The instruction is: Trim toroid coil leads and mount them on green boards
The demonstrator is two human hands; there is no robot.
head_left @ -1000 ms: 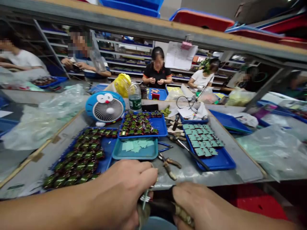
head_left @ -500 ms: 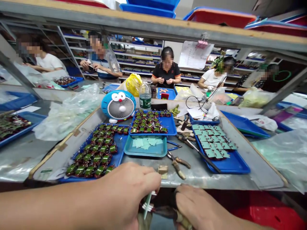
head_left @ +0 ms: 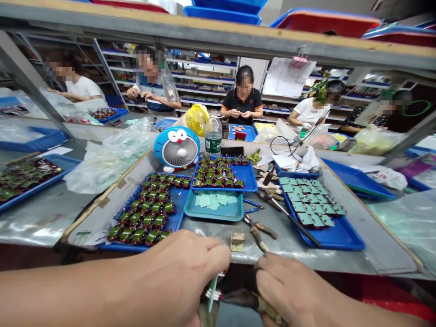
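My left hand (head_left: pixel 190 268) is closed around a small wound coil part at the bottom centre. A thin light green card (head_left: pixel 213 293) and white-sleeved leads (head_left: pixel 218 296) stick out of it; my fingers hide the rest. My right hand (head_left: pixel 289 286) grips pliers (head_left: pixel 238 297) with wrapped handles, their dark jaws pointing left at the leads. Whether the jaws are closed on a lead I cannot tell. Just beyond my hands a small tan block (head_left: pixel 237 242) sits near the bench edge.
Blue trays hold green-topped coils (head_left: pixel 150 221) at left and card-covered coils (head_left: pixel 308 200) at right. A teal tray (head_left: pixel 195 213) contains loose cards. More pliers (head_left: pixel 257 231) and a dark rod-like tool (head_left: pixel 299 227) lie between. A blue fan (head_left: pixel 177 147) and bottle (head_left: pixel 213 138) stand behind; co-workers sit opposite.
The camera view has swung slightly left, so the bench appears shifted to the right. My right hand with the pliers sits slightly further right and higher in view; both grips are unchanged.
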